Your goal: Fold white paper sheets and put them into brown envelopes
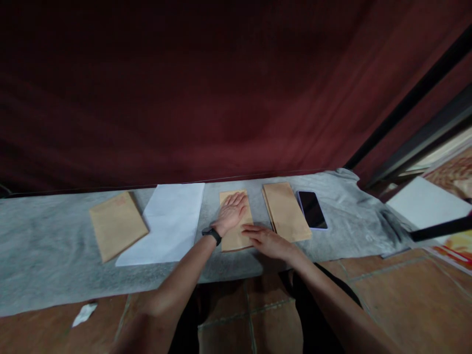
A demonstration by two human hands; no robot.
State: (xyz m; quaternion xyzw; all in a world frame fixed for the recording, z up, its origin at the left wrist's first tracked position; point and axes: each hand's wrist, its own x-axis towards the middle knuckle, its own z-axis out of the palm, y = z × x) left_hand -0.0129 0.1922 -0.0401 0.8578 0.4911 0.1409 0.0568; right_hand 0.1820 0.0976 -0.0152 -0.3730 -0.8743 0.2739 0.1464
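A brown paper envelope [232, 241] lies flat on the grey cloth in front of me. Across its upper part rests my left hand [232, 212], palm down with fingers stretched out and a dark watch on the wrist. My right hand [266, 241] touches the envelope's lower right edge, its fingers extended and lying on the paper. Just right of it is a stack of brown envelopes [287, 211]. To the left, white paper [171, 221] lies partly under another brown envelope stack [117, 226].
A phone [312, 209] lies right of the stack. The grey cloth [47, 246] covers a long narrow surface against a dark red curtain [206, 98]. A white crumpled scrap [84, 313] is on the tiled floor [413, 285]. Black bars [409, 98] stand at the right.
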